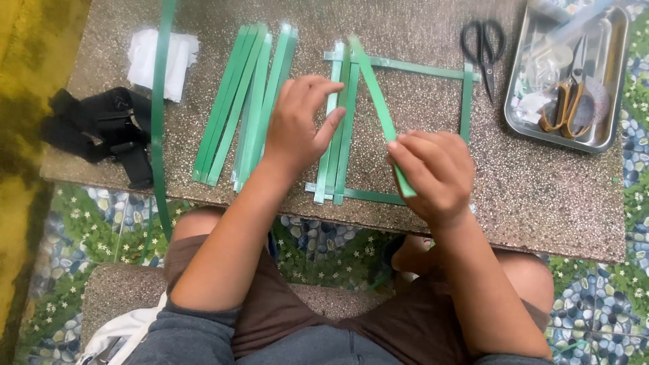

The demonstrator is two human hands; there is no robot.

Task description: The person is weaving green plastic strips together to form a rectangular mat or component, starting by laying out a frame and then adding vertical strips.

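Two hands work here, left [297,125] and right [433,169]. One desk [541,196] carries two pairs of scissors, black [484,47] and brown-handled [566,101], one metal tray [612,128], one white cloth [177,57] and one black bag [98,128]. The loose green strips [247,101] overlap too much to count.

left hand [297,122]: palm down, fingers curled, thumb out toward 3 o'clock, forearm running back to 7 o'clock | right hand [433,169]: knuckles up, fingertips pinched together at 10 o'clock, forearm running back to 5 o'clock | hands near, not touching
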